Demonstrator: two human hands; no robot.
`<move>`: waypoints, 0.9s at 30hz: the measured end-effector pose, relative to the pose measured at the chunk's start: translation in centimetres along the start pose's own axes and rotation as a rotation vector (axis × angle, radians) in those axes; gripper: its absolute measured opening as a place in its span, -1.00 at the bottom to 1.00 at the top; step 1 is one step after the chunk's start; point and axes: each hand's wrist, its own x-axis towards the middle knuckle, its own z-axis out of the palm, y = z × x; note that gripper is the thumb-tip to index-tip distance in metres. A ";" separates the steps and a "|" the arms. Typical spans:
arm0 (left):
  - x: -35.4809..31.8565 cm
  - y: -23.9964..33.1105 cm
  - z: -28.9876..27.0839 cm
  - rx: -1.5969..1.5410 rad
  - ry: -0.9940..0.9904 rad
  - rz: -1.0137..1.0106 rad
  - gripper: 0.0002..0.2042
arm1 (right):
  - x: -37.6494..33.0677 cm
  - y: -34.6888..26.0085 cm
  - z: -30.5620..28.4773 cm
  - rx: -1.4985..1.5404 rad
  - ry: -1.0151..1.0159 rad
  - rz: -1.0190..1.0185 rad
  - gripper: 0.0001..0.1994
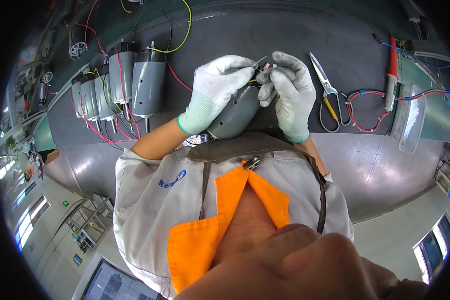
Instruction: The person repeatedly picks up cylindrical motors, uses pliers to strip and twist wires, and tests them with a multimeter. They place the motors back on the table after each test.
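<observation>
A grey cylindrical motor (237,112) lies tilted against the bench's near edge, in front of my body, its wired end facing away. My left hand (217,87), in a white glove, is closed at the fingertips on a thin pointed metal piece (259,61) above that end. My right hand (291,90), gloved as well, has its fingers curled together beside the same end. A small pale bit shows at its fingertips, too small to name. Short black and yellow wires at the motor's end are partly hidden by the fingers.
Several grey motors (149,82) with red, yellow and black wires stand at the left. Scissors (327,92) with a yellow-wrapped handle lie right of my right hand. Beyond them are a red-handled tool (392,65), a looped red-black cable (367,92) and a clear plastic tray (411,120).
</observation>
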 end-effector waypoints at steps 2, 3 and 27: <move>0.2 -0.1 0.0 0.054 -0.008 0.029 -0.80 | 0.2 -0.6 0.0 0.003 -0.036 0.017 -0.56; 0.2 -0.1 0.0 0.081 -0.011 0.043 -0.80 | 0.3 -0.6 0.0 0.005 -0.045 0.003 -0.53; -0.2 -1.2 1.1 0.297 0.054 0.392 -0.71 | 1.0 -2.5 -1.0 -1.199 -0.116 -0.655 -0.84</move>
